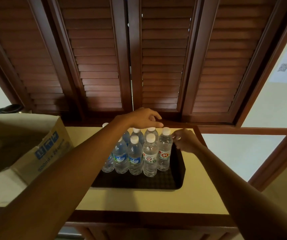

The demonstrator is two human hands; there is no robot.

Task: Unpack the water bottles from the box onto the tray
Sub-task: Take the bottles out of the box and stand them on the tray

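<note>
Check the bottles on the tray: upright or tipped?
Upright. The bottles stand on the black tray, white caps up, packed in rows.

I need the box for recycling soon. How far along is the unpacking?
Several water bottles already stand upright on the tray. The left hand hovers over the back caps; the right hand steadies the rightmost bottle. The inside of the box is hidden, so I cannot tell what remains.

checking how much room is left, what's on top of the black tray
Upright water bottles fill the far part of the black tray, capped white. The near strip is bare. The left forearm covers the left bottles, so the count is unclear.
</note>
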